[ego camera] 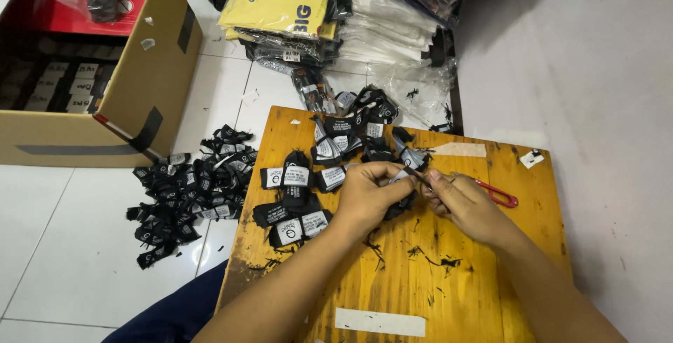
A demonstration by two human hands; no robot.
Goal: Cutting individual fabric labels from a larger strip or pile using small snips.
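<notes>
My left hand (368,192) pinches a small black fabric label (404,175) above a yellow wooden board (491,273). My right hand (468,206) meets it from the right and holds red-handled thread snips (499,194), whose tip touches the label. Several black and white labels (301,199) lie scattered on the board just left of my hands, with more (350,133) at its far edge. Black thread scraps (427,255) lie on the board below my hands.
A heap of black labels (189,192) sits on the white tiled floor left of the board. An open cardboard box (151,77) stands at the far left. Stacks of bagged folded garments (336,14) lie beyond the board. A white wall (596,105) rises at right.
</notes>
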